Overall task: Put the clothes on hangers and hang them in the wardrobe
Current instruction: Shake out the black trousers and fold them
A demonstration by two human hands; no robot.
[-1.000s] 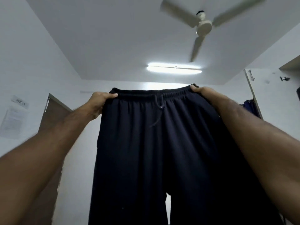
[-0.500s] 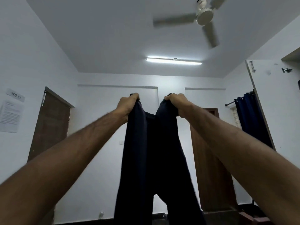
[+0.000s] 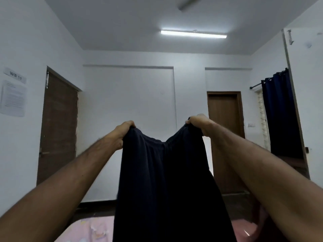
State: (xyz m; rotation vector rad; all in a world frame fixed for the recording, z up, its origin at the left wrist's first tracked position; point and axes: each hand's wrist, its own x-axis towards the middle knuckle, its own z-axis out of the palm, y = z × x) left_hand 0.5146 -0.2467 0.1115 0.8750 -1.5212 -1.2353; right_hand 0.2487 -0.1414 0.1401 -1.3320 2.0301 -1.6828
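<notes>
Holding, head view: both hands are raised in front of the person, and a pair of dark navy soft-fabric trousers (image 3: pixel 167 180) hangs between them over the bed.
Left hand: the left hand (image 3: pixel 120 135) has its fingers curled tight over one end of the gathered waistband.
Right hand: the right hand (image 3: pixel 199 124) clenches the other end of the waistband; the band sags in a dip between the two grips.
Garment position: the trousers hang straight down in mid-air, their lower part running out of the bottom of the frame above the pink patterned bedsheet (image 3: pixel 90 229).
Done so far: judging from this view, the garment is picked up and held by its waist, and that is all.
Left to do: no hanger is in sight, so the trousers are not yet on one, and hanging them in the wardrobe is also ahead; whether other clothes wait cannot be told.
Wardrobe: a tall white panel (image 3: pixel 307 102) at the right edge may be its open door, though I cannot be sure.
Stage estimate: early in handling this item.
Writing, sign: a small grey wall label (image 3: pixel 14 77) on the left wall reads roughly "WS 11", blurred.
Writing, notice: the white printed sheet (image 3: pixel 13 98) below it carries text too small to read.
Brands: none visible on the trousers.
</notes>
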